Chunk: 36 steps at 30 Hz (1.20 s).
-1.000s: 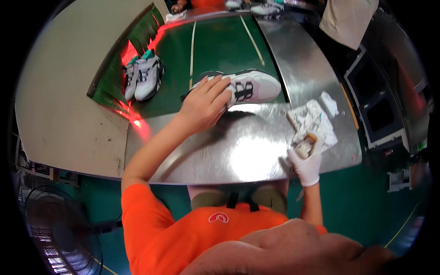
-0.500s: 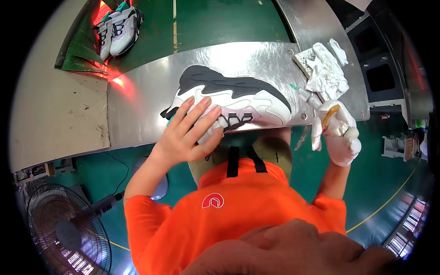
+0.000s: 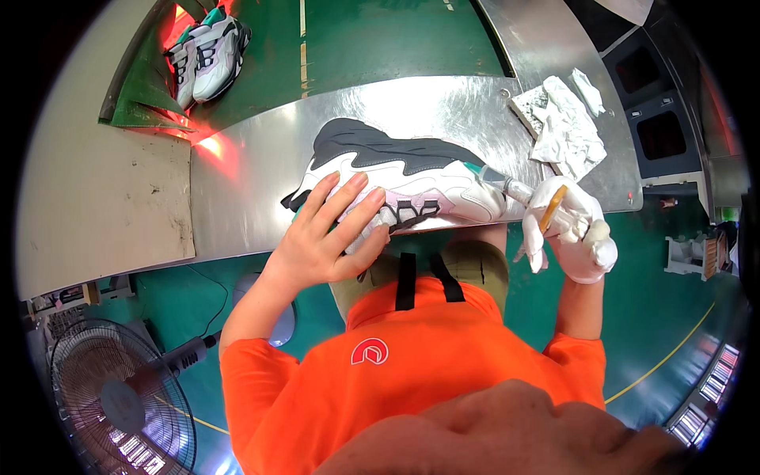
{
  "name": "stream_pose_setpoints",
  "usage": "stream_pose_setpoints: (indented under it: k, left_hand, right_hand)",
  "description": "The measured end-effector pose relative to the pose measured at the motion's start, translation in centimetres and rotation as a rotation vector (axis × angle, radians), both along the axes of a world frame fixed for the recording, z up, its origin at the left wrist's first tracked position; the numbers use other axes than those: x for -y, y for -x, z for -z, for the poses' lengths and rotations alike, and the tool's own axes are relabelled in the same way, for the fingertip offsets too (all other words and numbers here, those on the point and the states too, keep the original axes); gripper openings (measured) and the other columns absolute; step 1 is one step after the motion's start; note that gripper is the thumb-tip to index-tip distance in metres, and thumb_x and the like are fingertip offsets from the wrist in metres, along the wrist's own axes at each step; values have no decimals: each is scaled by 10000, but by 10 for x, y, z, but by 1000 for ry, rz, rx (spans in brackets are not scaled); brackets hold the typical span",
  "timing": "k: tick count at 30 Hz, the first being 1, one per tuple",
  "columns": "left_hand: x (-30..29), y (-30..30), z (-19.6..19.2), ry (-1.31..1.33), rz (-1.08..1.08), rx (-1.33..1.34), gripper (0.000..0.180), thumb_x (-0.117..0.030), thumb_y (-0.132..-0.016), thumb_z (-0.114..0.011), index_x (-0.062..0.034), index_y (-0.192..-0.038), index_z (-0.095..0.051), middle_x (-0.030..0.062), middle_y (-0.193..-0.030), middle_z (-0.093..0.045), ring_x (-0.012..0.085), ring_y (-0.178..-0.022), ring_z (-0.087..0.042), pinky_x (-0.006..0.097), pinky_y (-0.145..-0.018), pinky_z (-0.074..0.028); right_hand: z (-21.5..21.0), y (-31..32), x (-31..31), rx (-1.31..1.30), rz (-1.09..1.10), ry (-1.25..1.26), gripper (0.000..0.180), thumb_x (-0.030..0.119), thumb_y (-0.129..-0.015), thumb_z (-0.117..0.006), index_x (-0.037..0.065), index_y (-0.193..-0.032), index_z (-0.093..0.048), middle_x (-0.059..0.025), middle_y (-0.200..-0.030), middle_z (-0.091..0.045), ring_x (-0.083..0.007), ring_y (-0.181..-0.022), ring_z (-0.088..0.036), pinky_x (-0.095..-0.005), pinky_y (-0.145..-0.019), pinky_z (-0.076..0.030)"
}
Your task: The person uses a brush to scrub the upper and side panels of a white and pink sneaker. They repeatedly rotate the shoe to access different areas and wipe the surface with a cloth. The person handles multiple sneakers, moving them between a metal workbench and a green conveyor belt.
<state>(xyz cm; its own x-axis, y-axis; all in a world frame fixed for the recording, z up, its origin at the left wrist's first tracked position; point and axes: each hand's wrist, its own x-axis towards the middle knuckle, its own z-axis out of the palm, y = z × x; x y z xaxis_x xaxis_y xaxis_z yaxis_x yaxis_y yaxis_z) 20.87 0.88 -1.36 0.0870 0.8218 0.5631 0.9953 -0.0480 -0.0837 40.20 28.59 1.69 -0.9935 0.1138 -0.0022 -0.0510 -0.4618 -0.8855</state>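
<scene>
A white, lilac and black sneaker (image 3: 412, 170) lies on its side at the near edge of the metal table, its dark sole facing away. My left hand (image 3: 328, 233) holds it at the heel end, fingers laid over the upper and thumb by the laces. In my white-gloved right hand (image 3: 570, 229) is a clear syringe (image 3: 518, 190) with a green tip. That tip is at the toe of the sneaker, by the seam between upper and sole; contact cannot be made out. A yellow-brown strip (image 3: 554, 207) shows along a gloved finger.
Crumpled white cloth (image 3: 564, 131) lies on a speckled pad at the right of the metal table (image 3: 253, 182). Beyond runs a green conveyor belt (image 3: 380, 39), with a pair of similar sneakers (image 3: 210, 59) at far left. A fan (image 3: 119, 404) stands on the floor at lower left.
My right hand has moved left with the syringe, bringing its green tip from beside the cloth to the sneaker's toe. My left hand has kept its place on the sneaker.
</scene>
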Motion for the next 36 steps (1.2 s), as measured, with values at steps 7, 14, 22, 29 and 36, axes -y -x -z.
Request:
stream_pose_setpoints:
  k: [7, 14, 22, 29, 36]
  left_hand:
    - [-2, -3, -4, 37, -14, 10, 336, -139, -780, -730, -119, -1050, -531, 159, -1282, -554, 374, -1192, -538, 533, -983, -441]
    - [-8, -18, -9, 32, -86, -14, 295, -158, -803, -719, -143, -1049, -556, 146, -1204, -613, 361, -1127, -588, 488, -924, -495]
    - [-19, -38, -22, 57, -192, -48, 275, -239, -806, -750, -162, -1014, -587, 126, -1129, -650, 331, -1044, -630, 441, -858, -530]
    - [-27, -50, -25, 87, -238, -31, 357, -185, -743, -799, -117, -1031, -598, 178, -1103, -643, 363, -1020, -635, 470, -850, -537]
    - [-28, -61, -16, 72, -294, -47, 287, -164, -783, -760, -136, -1028, -613, 169, -1106, -646, 353, -1026, -634, 460, -816, -543]
  right_hand:
    - [-7, -4, -7, 111, 55, -49, 843, 566, -594, -778, -102, -1027, -499, -191, -641, -576, -183, -418, -537, -244, -377, -435]
    - [7, -14, -24, 52, -6, 78, 809, 500, -604, -803, -108, -1069, -540, -165, -739, -621, -160, -510, -609, -192, -396, -424]
    - [34, -19, -36, 24, 35, 189, 865, 519, -576, -829, -130, -1070, -540, -190, -746, -631, -174, -508, -618, -197, -399, -441]
    - [64, -23, -41, -118, 80, 297, 808, 504, -613, -795, -128, -1043, -531, -193, -700, -609, -194, -484, -601, -220, -382, -438]
    - [73, -26, -35, -68, 125, 404, 812, 468, -508, -842, -110, -967, -501, -174, -626, -571, -225, -379, -518, -283, -594, -549]
